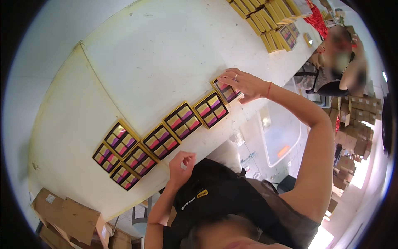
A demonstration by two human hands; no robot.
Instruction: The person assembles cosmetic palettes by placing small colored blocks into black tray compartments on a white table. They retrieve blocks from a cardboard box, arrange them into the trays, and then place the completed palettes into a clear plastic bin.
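A gold-edged box (224, 92) with pink and purple contents lies at the far right end of a diagonal row on the white table. My right hand (242, 85) grips it from above, a ring on one finger, hiding part of its top. Touching or close beside it sits a similar box (211, 109) with four dark-framed compartments. Farther left along the row come another box (183, 120) and a box (161, 141) of the same kind. My left hand (182, 168) hovers by the near table edge, its fingers curled in with nothing visible in them.
A cluster of like boxes (121, 138) lies at the row's left end. Stacked gold boxes (267, 20) stand at the far right, near red material (317, 20) and a seated person (342, 58). Cardboard cartons (66, 216) are at lower left; a translucent bin (280, 137) is below the table edge.
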